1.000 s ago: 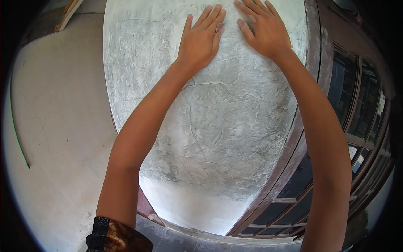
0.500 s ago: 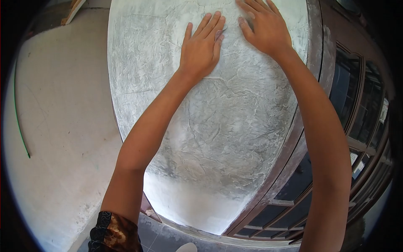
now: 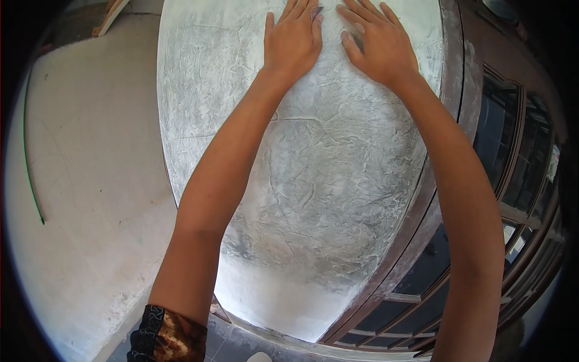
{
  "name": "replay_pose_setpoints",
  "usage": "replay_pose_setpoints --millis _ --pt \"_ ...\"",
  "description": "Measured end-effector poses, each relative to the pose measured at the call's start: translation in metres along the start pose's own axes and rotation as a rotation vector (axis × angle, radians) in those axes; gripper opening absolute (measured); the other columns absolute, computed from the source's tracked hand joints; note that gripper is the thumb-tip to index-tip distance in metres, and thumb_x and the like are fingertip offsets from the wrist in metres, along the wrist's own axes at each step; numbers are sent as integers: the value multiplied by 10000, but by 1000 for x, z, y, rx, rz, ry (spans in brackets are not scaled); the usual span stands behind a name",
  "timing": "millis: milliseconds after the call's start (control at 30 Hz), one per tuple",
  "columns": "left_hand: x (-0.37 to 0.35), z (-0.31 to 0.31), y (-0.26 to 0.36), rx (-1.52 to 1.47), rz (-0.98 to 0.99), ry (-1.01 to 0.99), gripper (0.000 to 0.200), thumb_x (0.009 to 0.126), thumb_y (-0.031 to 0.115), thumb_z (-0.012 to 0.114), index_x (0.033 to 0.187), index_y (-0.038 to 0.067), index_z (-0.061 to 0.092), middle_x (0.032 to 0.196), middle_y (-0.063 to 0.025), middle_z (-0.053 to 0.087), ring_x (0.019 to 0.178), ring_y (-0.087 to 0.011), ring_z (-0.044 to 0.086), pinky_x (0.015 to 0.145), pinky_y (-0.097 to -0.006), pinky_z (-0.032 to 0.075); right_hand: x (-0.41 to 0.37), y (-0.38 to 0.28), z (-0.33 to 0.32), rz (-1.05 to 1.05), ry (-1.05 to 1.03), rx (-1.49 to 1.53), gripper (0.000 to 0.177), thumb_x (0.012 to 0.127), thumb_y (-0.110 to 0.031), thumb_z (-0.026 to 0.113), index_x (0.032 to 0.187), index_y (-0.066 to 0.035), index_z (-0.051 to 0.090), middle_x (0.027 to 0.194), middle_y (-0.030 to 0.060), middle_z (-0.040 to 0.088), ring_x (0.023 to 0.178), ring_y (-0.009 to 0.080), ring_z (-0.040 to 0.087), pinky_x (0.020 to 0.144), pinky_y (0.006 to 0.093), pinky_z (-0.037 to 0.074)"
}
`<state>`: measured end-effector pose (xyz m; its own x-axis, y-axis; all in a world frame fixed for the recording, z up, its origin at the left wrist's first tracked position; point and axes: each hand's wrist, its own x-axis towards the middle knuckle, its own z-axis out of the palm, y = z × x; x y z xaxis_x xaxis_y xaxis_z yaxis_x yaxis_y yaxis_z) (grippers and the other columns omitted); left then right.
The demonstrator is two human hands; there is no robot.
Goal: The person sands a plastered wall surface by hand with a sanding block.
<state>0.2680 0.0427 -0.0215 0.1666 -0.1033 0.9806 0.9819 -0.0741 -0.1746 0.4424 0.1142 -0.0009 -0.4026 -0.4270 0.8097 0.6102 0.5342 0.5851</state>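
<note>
Rough grey-white plastered wall panel (image 3: pixel 313 181) stands upright, filling the centre of view. Left hand (image 3: pixel 294 39) and right hand (image 3: pixel 377 42) lie flat on its upper part, just beside each other, with fingers extended and pressed to the plaster. Dark brown wooden frame (image 3: pixel 449 72) borders the panel's right edge; smooth pale wall (image 3: pixel 90 151) lies to its left.

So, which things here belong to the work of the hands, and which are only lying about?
In use: left hand, right hand, both flat on the rough plastered wall.
Lying about: glazed wooden door, green cord, wooden plank.
</note>
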Motion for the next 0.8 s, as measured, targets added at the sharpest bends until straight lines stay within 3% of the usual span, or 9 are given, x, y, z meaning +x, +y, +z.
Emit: replay_pose_setpoints --millis 67,133,167,267,333,433,533,700,800 --pt "10 17 -12 80 36 106 462 1097 227 413 1492 5 503 1597 -167 459 1490 -354 408 1207 -593 296 0 -1 -2 -2 -7 25 511 974 -209 516 1426 26 563 1553 187 502 1485 344 406 1258 499 255" --pt "-13 13 -6 30 40 66 458 1059 220 505 1495 84 534 1571 -98 511 1496 -296 416 1190 -618 308 0 0 -2 -12 -10 33 509 971 -205 518 1422 26 565 1550 188 505 1482 346 409 1258 500 256" --pt "-41 10 1 20 45 71 479 1074 204 469 1545 117 487 1634 -79 435 1526 -299 369 1224 -581 270 -2 0 -2 -9 -14 35 507 968 -200 520 1419 26 567 1547 189 508 1480 348 413 1257 502 257" --pt "-80 7 7 55 45 51 474 1075 225 470 1530 93 497 1614 -88 461 1515 -315 385 1214 -583 290 -4 -2 -4 -22 8 53 500 966 -199 525 1411 24 575 1541 191 514 1476 352 417 1254 504 261" --pt "-39 11 -3 48 52 71 477 1072 223 476 1531 96 499 1620 -86 454 1519 -308 383 1214 -587 287 -1 -2 -4 -18 19 50 494 968 -200 525 1405 24 579 1539 194 514 1474 354 419 1253 504 264" --pt "18 13 -12 77 8 97 472 1099 228 401 1497 -8 492 1599 -187 448 1489 -373 402 1202 -602 298 -4 -1 -5 -14 11 48 485 970 -201 525 1395 25 585 1535 199 516 1469 357 425 1250 503 270" --pt "-20 12 4 44 13 88 481 1058 205 491 1519 72 504 1624 -93 447 1514 -290 394 1204 -610 286 -3 -1 -1 -25 15 54 481 972 -202 524 1389 28 586 1532 201 518 1465 355 430 1249 502 272" --pt "-45 17 7 85 48 114 478 1048 204 512 1507 69 519 1612 -97 464 1506 -290 409 1170 -687 275 -4 -3 -4 -5 18 64 485 975 -206 521 1394 31 582 1538 195 513 1469 343 428 1251 496 270" --pt "20 17 -9 131 19 104 474 1098 227 401 1494 -17 492 1599 -191 447 1493 -375 396 1206 -605 287 -2 -2 -4 -15 -13 30 490 973 -205 521 1398 32 581 1538 195 514 1469 339 429 1252 492 270"
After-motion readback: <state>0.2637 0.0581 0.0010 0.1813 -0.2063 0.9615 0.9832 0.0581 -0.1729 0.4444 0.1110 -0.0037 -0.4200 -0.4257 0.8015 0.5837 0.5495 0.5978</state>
